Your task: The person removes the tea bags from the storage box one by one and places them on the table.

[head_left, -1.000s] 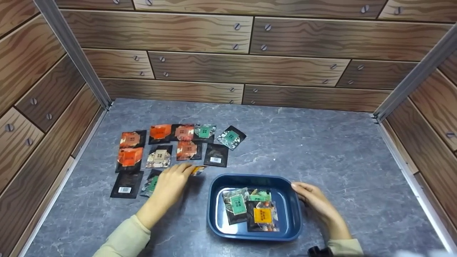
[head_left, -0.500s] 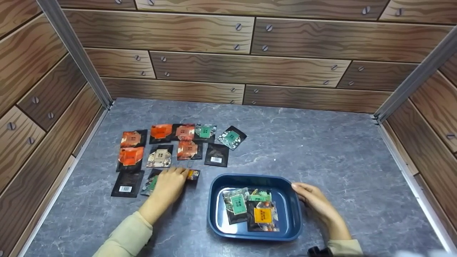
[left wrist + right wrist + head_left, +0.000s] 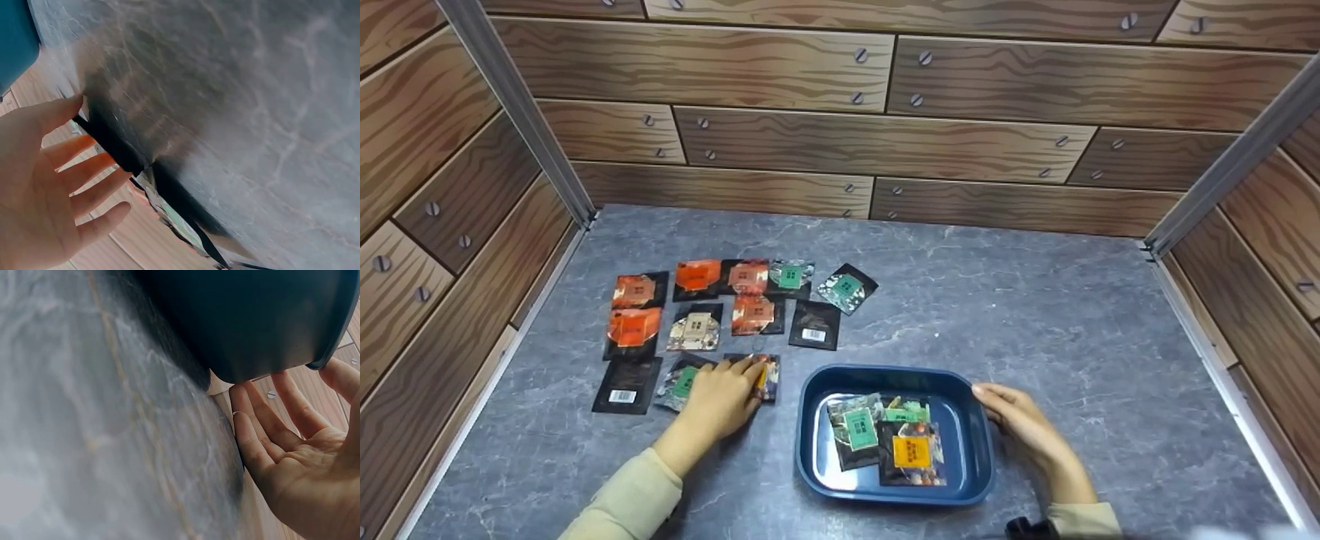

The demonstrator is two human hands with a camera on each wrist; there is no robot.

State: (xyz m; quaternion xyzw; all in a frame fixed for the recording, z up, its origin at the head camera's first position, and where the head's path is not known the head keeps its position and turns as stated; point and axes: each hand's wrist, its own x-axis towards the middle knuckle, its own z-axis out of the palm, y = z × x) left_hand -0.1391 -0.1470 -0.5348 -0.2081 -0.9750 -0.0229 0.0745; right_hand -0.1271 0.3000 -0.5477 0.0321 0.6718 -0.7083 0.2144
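Note:
My left hand [image 3: 720,397] lies over a black sachet with an orange label [image 3: 767,377] on the table, fingers resting on its top face. In the left wrist view, the thumb [image 3: 62,114] is at the edge of that flat sachet and the fingers are spread. Beside it, partly under the hand, lies a green-label sachet [image 3: 682,382]. My right hand [image 3: 1027,424] touches the far right corner of a blue plastic tub [image 3: 990,450]. In the right wrist view, its fingertips meet the tub's outer wall [image 3: 242,326]. Several sachets, one with a yellow-orange label [image 3: 913,452], lie inside.
Rows of sachets lie behind and left of my left hand, including red-orange ones [image 3: 632,332], a beige one [image 3: 695,328] and face-down black ones [image 3: 814,325]. A tilted green-label sachet [image 3: 847,288] lies at the row's right end. Wood-patterned walls [image 3: 885,142] enclose the grey marbled table [image 3: 1072,322].
The orange-label sachet, first tilted up in my left fingers, has come down flat beside the green-label one. My left hand has shifted slightly left and down. The right hand and tub stay put.

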